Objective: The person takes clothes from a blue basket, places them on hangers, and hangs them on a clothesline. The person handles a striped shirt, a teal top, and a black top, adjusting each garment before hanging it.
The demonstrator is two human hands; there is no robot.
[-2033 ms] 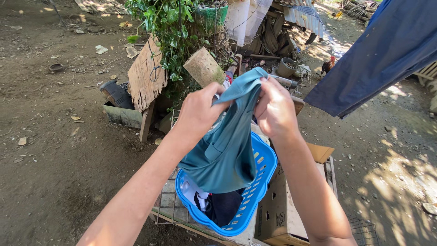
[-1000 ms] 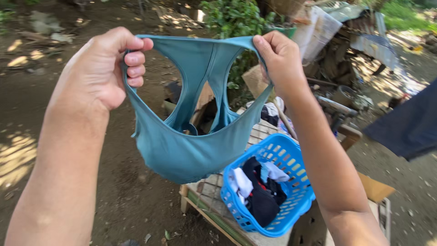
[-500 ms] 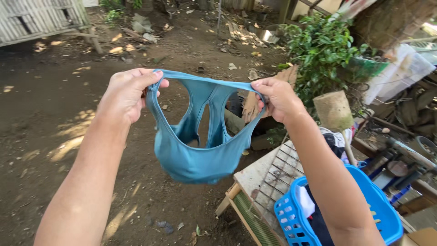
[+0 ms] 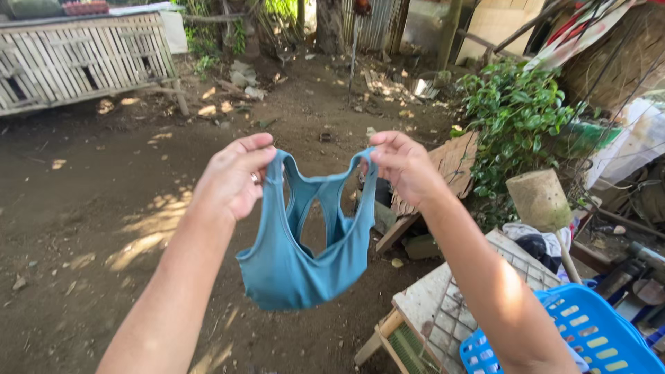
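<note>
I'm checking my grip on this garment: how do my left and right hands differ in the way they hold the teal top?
The left hand wraps its strap of the teal top with curled fingers, palm turned toward the camera; the right hand pinches its strap between thumb and fingertips, back of the hand showing. The left hand sits slightly lower than the right. Both hold a shoulder strap, so the top hangs open between them above the dirt ground.

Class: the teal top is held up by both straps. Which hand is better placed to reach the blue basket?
Probably the right hand: the blue basket sits low on its side, while the left hand grips the teal top farther away.
</note>
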